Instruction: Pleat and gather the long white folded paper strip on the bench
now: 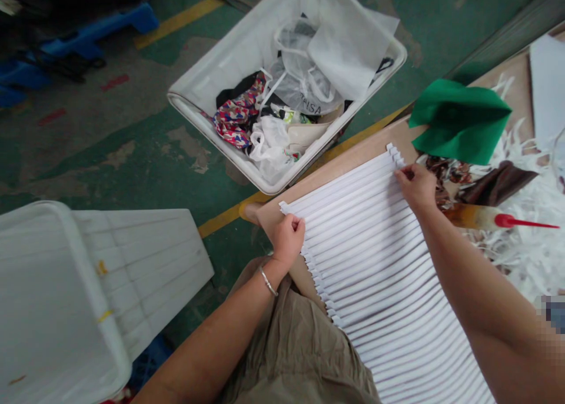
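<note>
A long pleated white sheet (pixel 366 251), folded in narrow parallel rows, lies over the tabletop and runs down toward my body. Small tabs stick out along both its side edges. My left hand (pixel 289 237), with a bracelet at the wrist, is closed in a pinch on the sheet's left edge, close to the far end. On the opposite edge my right hand (pixel 417 186) pinches a fold, just below the tabs at the far corner. The fingertips partly hide what they grip. Beside my right forearm lies a bottle (pixel 474 217) with a red pointed nozzle.
A brown table (pixel 353 157) carries green cloth (pixel 463 122), dark brown fabric (pixel 498 183) and heaped white scraps (pixel 529 239) at right. Beyond its edge stands a white bin (pixel 212 66) holding bags and cloth. Another white bin (pixel 70 227) is at lower left.
</note>
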A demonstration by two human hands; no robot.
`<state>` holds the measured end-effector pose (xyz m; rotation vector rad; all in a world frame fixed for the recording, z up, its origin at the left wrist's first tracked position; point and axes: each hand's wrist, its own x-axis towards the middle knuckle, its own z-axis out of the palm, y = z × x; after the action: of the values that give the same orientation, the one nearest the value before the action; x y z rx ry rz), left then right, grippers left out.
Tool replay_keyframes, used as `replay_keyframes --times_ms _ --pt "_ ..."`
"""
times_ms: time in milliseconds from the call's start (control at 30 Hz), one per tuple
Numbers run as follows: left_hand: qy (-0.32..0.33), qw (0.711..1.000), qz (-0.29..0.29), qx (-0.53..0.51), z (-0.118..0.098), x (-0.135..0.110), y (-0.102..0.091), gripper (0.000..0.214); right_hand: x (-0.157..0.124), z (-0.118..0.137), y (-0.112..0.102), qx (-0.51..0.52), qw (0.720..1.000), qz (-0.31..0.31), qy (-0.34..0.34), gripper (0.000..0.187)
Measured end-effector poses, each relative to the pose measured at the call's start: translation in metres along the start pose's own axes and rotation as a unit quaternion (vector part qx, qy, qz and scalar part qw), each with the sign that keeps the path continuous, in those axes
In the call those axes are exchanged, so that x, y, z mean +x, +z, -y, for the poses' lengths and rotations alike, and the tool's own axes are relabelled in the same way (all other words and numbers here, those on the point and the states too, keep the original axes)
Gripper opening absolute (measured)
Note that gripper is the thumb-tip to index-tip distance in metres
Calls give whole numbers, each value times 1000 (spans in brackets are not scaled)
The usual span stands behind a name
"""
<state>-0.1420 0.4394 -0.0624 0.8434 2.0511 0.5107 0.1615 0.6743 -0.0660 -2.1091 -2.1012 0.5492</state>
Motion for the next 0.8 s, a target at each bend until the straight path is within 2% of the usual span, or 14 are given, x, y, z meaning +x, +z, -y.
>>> replay_keyframes --times_ms 233,600,800 --pt "9 1000 -2 15 -3 0 -2 18 1 6 2 -13 1000 3 19 27" --pt "-20 996 4 83 -12 2 -4 21 4 5 4 -22 1000 8 18 23" --pt "-6 994 14 109 -10 6 -7 21 -1 23 -2 -59 997 23 42 20"
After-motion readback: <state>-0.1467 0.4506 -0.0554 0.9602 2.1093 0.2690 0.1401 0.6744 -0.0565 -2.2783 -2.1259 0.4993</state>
